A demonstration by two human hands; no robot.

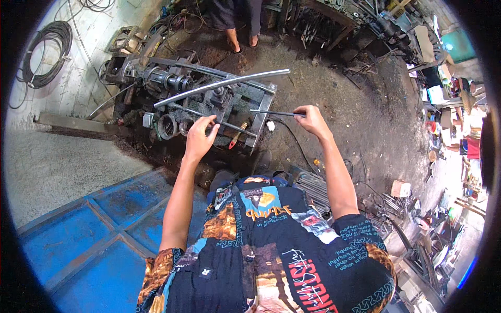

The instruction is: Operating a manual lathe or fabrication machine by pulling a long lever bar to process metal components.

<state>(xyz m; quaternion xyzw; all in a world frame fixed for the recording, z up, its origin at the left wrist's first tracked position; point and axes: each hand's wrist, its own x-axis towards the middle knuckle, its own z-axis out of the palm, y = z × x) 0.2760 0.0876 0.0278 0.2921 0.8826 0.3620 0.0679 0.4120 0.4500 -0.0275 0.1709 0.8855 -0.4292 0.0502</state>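
My right hand (pixel 312 121) is closed around one end of a thin dark metal rod (pixel 276 112), whose lighter tip points left over the end of a lathe-like machine (pixel 263 112). Nothing shows in my left hand (pixel 200 139); its thumb and forefinger are apart, close to a round rail (pixel 236 127) on the machine's near side. Across the top of the machine slants a long bright metal bar (pixel 222 84), its right end sticking out past the frame. A brush with a red handle (pixel 233 142) lies between the near rail and my body.
Another person's bare lower legs (pixel 234 39) stand beyond the machine. A blue metal panel (pixel 135 203) lies at my left. Long metal bars (pixel 313 189) are stacked by my right side. A black cable (pixel 297 138) runs over the dirty floor. Coiled cable (pixel 48 55) hangs at the left wall.
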